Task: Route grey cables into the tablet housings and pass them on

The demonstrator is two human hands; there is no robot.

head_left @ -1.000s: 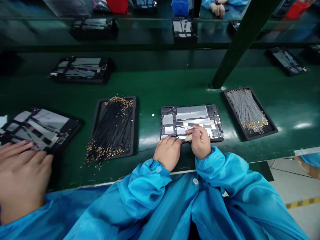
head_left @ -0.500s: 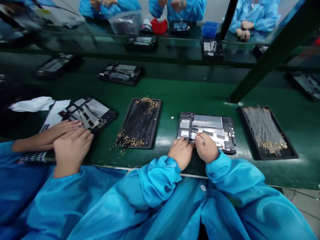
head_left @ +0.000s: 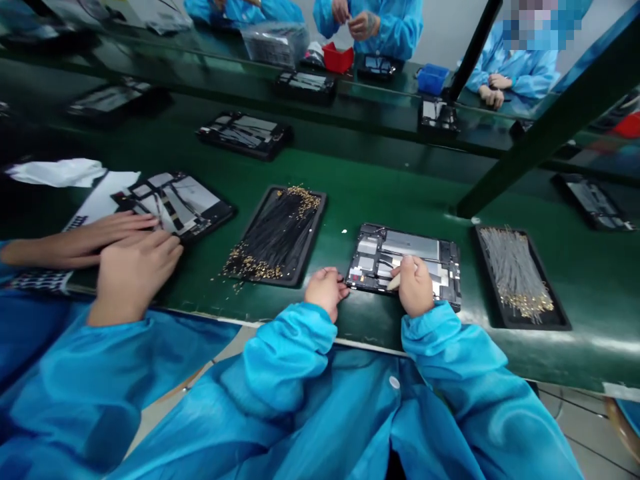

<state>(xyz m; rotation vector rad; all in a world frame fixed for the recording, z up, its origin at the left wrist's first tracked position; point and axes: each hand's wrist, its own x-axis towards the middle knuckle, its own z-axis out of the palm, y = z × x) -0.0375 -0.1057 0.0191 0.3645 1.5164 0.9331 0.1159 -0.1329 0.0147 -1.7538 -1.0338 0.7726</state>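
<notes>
Our right hand [head_left: 415,288] pinches a pale stick [head_left: 394,283] against the opened tablet [head_left: 414,245], which lies on the green belt [head_left: 390,193] at our 12 o'clock. Our left hand [head_left: 325,290], fingers curled together, rests at the tablet's 9 o'clock edge. Black cables [head_left: 277,233] lie further toward 9, grey cables [head_left: 515,273] toward 3. Any print on the tablet is too small to read.

On the belt [head_left: 400,193] the open tablet [head_left: 425,253] lies before the person. One cable tray [head_left: 277,233] sits at its nine o'clock and another cable tray [head_left: 517,273] at its three. A co-worker's tablet [head_left: 175,203] lies farther out towards nine, and a further tablet [head_left: 245,133] lies behind at eleven. The right hand [head_left: 415,287], with a stick [head_left: 394,283] in it, rests on the open tablet. The left hand [head_left: 325,290] is at the open tablet's eight o'clock corner.
</notes>
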